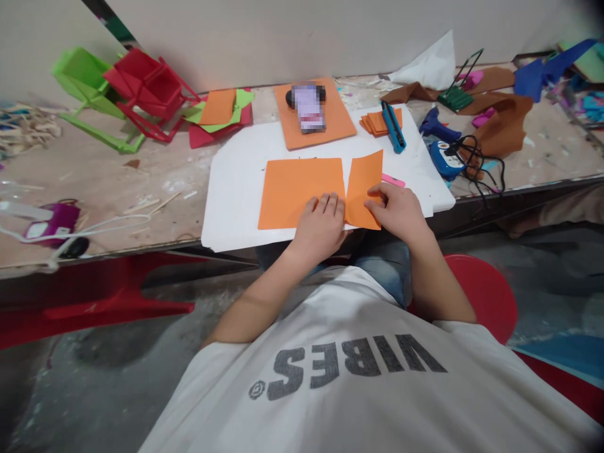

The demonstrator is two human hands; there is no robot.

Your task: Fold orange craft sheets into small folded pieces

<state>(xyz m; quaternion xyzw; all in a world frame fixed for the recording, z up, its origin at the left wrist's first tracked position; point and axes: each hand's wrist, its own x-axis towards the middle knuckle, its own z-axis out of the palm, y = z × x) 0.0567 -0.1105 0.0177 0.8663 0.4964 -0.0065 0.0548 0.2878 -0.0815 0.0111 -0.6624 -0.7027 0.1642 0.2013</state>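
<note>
A large orange sheet (297,189), of paper or thin foam, lies flat on a white board (231,189). My left hand (322,223) rests on its lower right part, fingers stretched out. Just right of it, my right hand (395,206) pinches the right edge of a smaller orange piece (364,182), which is lifted and tilted. A narrow gap runs between the two pieces towards the top; lower down, my left fingers cover the join. Behind my right hand a pink strip (393,180) shows in part. A blue utility knife (394,128) lies on small orange pieces (374,123).
A phone (309,110) rests on an orange panel (340,119) at the back. Red (146,88) and green (87,78) miniature chairs stand at left, near coloured sheets (219,108). At right are a blue glue gun (438,126) and cables (481,167). A purple device (59,220) sits front left.
</note>
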